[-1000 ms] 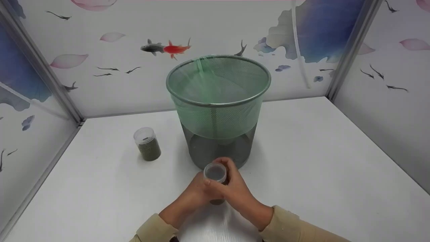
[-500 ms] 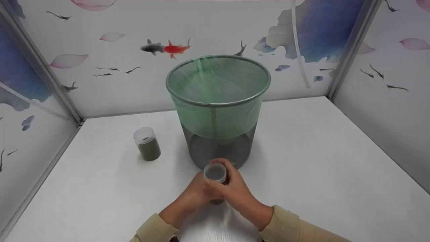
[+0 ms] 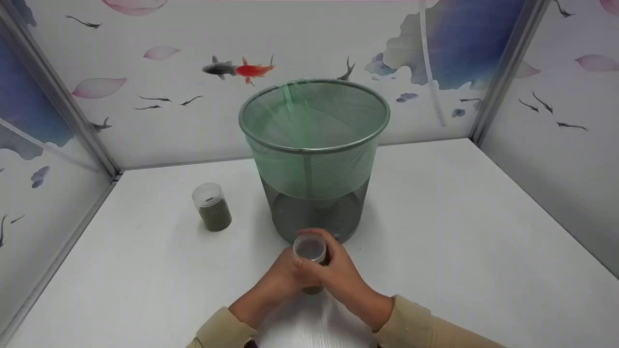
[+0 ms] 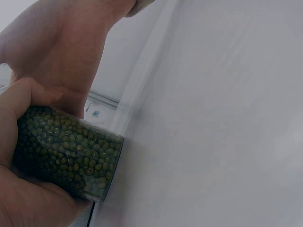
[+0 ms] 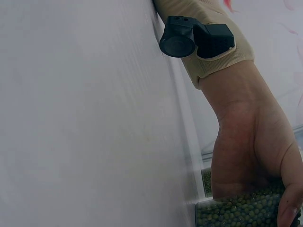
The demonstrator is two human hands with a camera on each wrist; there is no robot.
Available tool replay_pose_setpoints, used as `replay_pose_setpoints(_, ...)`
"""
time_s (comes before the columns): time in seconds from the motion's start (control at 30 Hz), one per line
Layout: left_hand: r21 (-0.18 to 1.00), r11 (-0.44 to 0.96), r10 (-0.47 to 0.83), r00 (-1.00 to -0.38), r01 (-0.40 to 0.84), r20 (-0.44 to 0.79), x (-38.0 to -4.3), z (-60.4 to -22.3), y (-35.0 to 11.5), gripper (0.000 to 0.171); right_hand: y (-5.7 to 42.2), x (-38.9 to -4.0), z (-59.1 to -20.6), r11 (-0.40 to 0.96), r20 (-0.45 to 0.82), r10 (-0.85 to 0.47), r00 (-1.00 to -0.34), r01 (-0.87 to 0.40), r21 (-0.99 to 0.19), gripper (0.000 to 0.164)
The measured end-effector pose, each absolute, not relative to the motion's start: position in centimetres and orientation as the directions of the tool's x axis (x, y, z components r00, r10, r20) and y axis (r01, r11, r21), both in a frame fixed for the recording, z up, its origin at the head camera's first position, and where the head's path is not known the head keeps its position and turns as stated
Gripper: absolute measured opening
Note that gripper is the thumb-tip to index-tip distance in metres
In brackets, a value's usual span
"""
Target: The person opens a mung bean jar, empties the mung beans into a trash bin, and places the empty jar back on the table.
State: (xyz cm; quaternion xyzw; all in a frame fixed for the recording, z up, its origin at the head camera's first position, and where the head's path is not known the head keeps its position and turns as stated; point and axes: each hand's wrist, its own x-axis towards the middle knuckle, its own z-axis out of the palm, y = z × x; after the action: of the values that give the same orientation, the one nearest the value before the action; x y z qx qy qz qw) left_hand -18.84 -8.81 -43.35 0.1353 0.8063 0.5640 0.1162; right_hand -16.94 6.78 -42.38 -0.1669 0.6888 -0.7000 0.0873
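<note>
A clear plastic jar of green mung beans (image 4: 71, 151) is upright between both hands, close to the table in the wrist views. My left hand (image 3: 285, 273) grips its lower body from the left. Around the top, by the clear round lid (image 3: 310, 248), curl the fingers and thumb of my right hand (image 3: 341, 268). The fingers reach round the far side while the thumb lies across the near side. Much of the jar's body is hidden by the hands in the head view. A second clear jar (image 3: 213, 208), partly filled with similar green beans, stands to the left.
A tall mesh wastebasket (image 3: 319, 179) with a green bag liner stands just beyond the hands. The white table (image 3: 459, 217) is enclosed by printed panels (image 3: 179, 121) at the back and both sides. A dark camera (image 5: 199, 38) sits on the left sleeve.
The right hand's far fingers have shifted slightly leftward round the jar's top. The left hand, the jar, the second jar and the wastebasket stay in place.
</note>
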Motion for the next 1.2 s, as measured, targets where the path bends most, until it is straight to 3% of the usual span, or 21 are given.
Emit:
replay_pose_setpoints(0.23,0.926,0.359,0.352,-0.936,0.118,-0.017,-18.92,-43.33,-8.73,0.047,6.81,-17.03,-42.54,-0.035,0.121,-0.351,-0.928,-0.116,-0.993,0.067)
replay_pose_setpoints(0.57,0.943,0.32,0.356,-0.934,0.097,-0.025,-18.76,-43.37,-8.77,0.06,6.8,-16.99,-42.53,-0.014,0.107,-0.31,-0.945,-0.107,-0.994,0.074)
replay_pose_setpoints(1.2,0.932,0.336,0.377,-0.926,0.134,-0.003,-18.85,-43.43,-8.77,0.06,6.68,-17.0,-42.49,-0.022,0.122,-0.299,-0.947,-0.121,-0.992,0.068)
